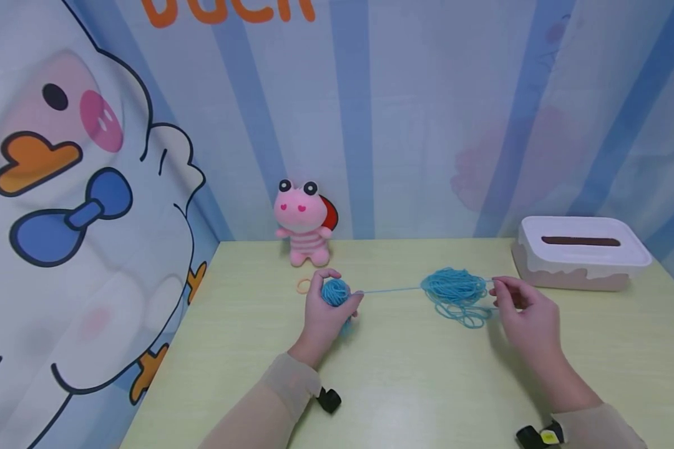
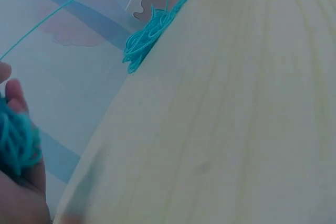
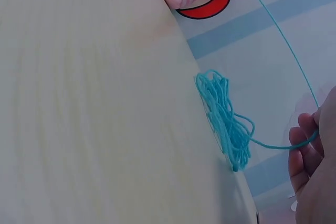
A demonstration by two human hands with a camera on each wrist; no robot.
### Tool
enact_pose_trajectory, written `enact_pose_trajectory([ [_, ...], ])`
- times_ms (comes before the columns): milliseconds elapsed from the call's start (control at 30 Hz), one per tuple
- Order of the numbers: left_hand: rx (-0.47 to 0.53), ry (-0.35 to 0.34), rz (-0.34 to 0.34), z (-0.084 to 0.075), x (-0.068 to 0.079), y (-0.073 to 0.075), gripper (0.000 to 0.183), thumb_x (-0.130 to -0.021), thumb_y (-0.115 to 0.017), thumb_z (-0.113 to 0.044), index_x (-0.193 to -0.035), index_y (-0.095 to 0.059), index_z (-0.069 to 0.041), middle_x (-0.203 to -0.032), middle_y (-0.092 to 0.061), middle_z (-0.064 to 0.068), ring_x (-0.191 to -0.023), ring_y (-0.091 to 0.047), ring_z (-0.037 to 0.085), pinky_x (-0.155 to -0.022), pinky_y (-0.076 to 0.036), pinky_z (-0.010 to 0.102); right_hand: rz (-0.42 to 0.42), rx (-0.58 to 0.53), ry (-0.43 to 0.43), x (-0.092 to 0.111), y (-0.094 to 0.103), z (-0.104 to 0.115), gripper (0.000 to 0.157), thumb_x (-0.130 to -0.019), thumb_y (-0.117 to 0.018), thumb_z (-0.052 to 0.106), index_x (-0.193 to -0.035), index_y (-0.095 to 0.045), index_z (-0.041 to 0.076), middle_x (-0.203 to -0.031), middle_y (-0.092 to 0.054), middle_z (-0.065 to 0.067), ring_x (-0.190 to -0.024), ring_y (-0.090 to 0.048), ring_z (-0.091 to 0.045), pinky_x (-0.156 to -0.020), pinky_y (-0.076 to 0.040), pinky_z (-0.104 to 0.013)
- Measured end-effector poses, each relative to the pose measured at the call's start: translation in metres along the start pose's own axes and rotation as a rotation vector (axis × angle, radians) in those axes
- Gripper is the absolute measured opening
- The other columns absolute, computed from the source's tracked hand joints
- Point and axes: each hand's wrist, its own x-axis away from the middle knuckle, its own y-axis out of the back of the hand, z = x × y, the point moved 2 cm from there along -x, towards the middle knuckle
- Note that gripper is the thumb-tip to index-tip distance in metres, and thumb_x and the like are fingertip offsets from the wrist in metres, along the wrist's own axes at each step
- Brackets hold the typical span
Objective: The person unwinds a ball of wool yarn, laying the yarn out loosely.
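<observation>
In the head view my left hand (image 1: 327, 318) grips a small ball of blue yarn (image 1: 336, 292), fingers and thumb curled round it. A strand (image 1: 393, 289) runs taut from the ball toward my right hand (image 1: 530, 315), which pinches the yarn between thumb and fingertips. Between the hands, a loose heap of blue yarn (image 1: 455, 290) lies on the table with loops trailing at its front. The right wrist view shows a loop rising from the heap (image 3: 223, 121) into the fingers (image 3: 307, 129). At the left edge of the left wrist view, the ball (image 2: 18, 137) rests against the palm.
A pink plush-like figure (image 1: 302, 218) with a red back piece stands at the table's back edge. Near it lies a small orange ring (image 1: 303, 286). A white and beige tissue box (image 1: 581, 252) sits at the back right. A printed curtain (image 1: 415, 125) hangs behind the table (image 1: 415, 386).
</observation>
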Motion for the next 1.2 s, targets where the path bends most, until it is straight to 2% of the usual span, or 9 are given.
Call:
enact_pose_trajectory([
  [167, -0.05, 0.008, -0.051, 0.0, -0.001, 0.002, 0.064, -0.091, -0.088, -0.009, -0.143, -0.051, -0.014, -0.107, -0.056, 0.003, -0.086, -0.059, 0.017, -0.073, -0.058, 0.022, 0.078, 0.07, -0.043, 0.0, 0.005, -0.005, 0.026, -0.111, -0.067, 0.021, -0.123, -0.078, 0.001, -0.105, -0.081, -0.02, -0.075, -0.06, 0.013, -0.065, -0.051, -0.007],
  [367, 0.087, 0.029, -0.022, 0.0, -0.002, 0.0, 0.052, -0.105, -0.063, -0.005, -0.153, -0.042, -0.005, -0.112, -0.05, 0.004, -0.074, -0.055, 0.019, -0.068, -0.055, 0.023, 0.193, 0.231, -0.091, -0.001, 0.008, -0.013, 0.031, -0.111, -0.066, 0.027, -0.122, -0.079, 0.002, -0.106, -0.082, -0.018, -0.082, -0.063, -0.008, -0.068, -0.049, -0.018],
  [467, 0.073, 0.02, -0.027, 0.0, -0.002, 0.0, 0.044, -0.107, -0.064, -0.008, -0.149, -0.049, -0.002, -0.104, -0.055, 0.002, -0.07, -0.057, 0.016, -0.066, -0.056, 0.023, 0.273, 0.3, -0.113, -0.003, 0.006, -0.017, 0.033, -0.109, -0.066, 0.028, -0.121, -0.079, 0.0, -0.108, -0.08, -0.02, -0.088, -0.068, -0.023, -0.072, -0.05, -0.027],
  [600, 0.039, 0.011, -0.031, -0.002, -0.001, 0.0, 0.031, -0.106, -0.074, -0.013, -0.131, -0.061, 0.0, -0.099, -0.069, 0.003, -0.071, -0.069, 0.013, -0.065, -0.062, 0.022, 0.356, 0.356, -0.109, -0.003, 0.004, -0.019, 0.03, -0.106, -0.069, 0.026, -0.118, -0.08, 0.0, -0.108, -0.077, -0.02, -0.092, -0.07, -0.03, -0.074, -0.051, -0.035],
  [800, 0.045, 0.02, -0.004, -0.001, -0.001, -0.001, 0.031, -0.104, -0.078, -0.015, -0.121, -0.055, -0.003, -0.108, -0.08, 0.009, -0.084, -0.079, 0.015, -0.064, -0.064, 0.025, 0.396, 0.357, -0.093, -0.001, -0.004, -0.016, 0.03, -0.104, -0.069, 0.022, -0.122, -0.077, 0.0, -0.115, -0.072, -0.024, -0.101, -0.067, -0.038, -0.08, -0.052, -0.045],
  [900, 0.021, -0.01, 0.007, 0.0, -0.001, -0.001, 0.031, -0.104, -0.078, -0.015, -0.121, -0.055, -0.004, -0.099, -0.079, 0.007, -0.075, -0.076, 0.015, -0.059, -0.06, 0.024, 0.297, 0.304, -0.031, 0.001, -0.01, -0.003, 0.026, -0.099, -0.069, 0.015, -0.118, -0.075, -0.001, -0.112, -0.068, -0.023, -0.099, -0.061, -0.038, -0.08, -0.048, -0.044],
  [1067, 0.029, -0.054, 0.033, 0.0, 0.0, -0.003, 0.027, -0.104, -0.076, -0.011, -0.119, -0.054, -0.007, -0.092, -0.072, 0.002, -0.066, -0.066, 0.017, -0.058, -0.058, 0.024, 0.102, 0.122, 0.256, 0.013, -0.034, 0.027, 0.012, -0.09, -0.071, 0.0, -0.103, -0.072, 0.0, -0.098, -0.07, -0.015, -0.088, -0.061, -0.03, -0.076, -0.051, -0.038],
  [1133, 0.037, -0.062, 0.049, -0.001, 0.0, -0.004, 0.027, -0.105, -0.075, -0.01, -0.121, -0.053, -0.006, -0.091, -0.071, 0.002, -0.066, -0.065, 0.017, -0.059, -0.058, 0.024, 0.123, 0.075, 0.358, 0.019, -0.049, 0.037, 0.013, -0.092, -0.074, -0.001, -0.104, -0.074, 0.002, -0.1, -0.074, -0.012, -0.089, -0.067, -0.03, -0.077, -0.058, -0.039],
  [1200, 0.045, -0.063, 0.069, -0.002, 0.001, -0.004, 0.028, -0.106, -0.073, -0.01, -0.123, -0.052, -0.005, -0.093, -0.071, 0.001, -0.067, -0.065, 0.016, -0.06, -0.058, 0.024, 0.203, 0.037, 0.393, 0.026, -0.065, 0.045, 0.018, -0.095, -0.076, 0.002, -0.113, -0.076, 0.004, -0.109, -0.078, -0.01, -0.097, -0.073, -0.031, -0.083, -0.064, -0.046],
])
